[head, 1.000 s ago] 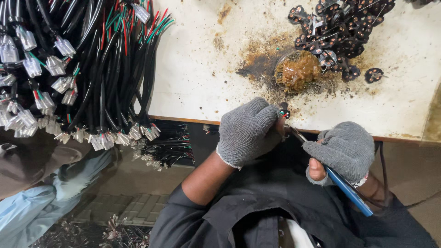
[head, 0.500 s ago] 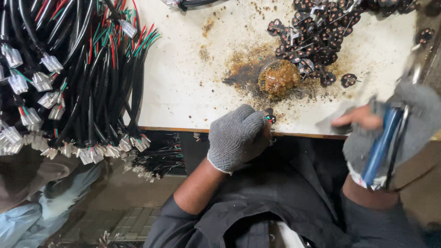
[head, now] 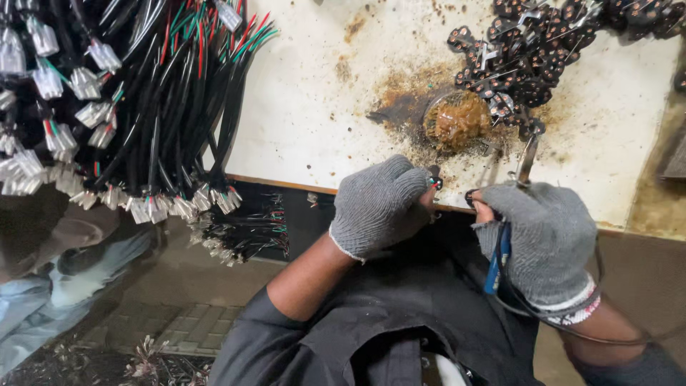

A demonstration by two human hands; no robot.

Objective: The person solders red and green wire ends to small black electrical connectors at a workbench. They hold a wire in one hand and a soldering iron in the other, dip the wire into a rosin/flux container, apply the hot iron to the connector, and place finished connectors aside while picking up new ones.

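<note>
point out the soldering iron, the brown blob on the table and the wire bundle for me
soldering iron [head: 496,259], head view, on its blue handle.
brown blob [head: 457,120], head view, on its middle.
wire bundle [head: 153,107], head view, on the black cables.

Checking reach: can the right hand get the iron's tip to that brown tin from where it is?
Probably yes. The right hand holds the soldering iron with its tip pointing up over the white bench, just right of the brown tin. Nothing blocks the gap between them.

right hand [head: 543,239] back beside left hand [head: 379,204]
</note>
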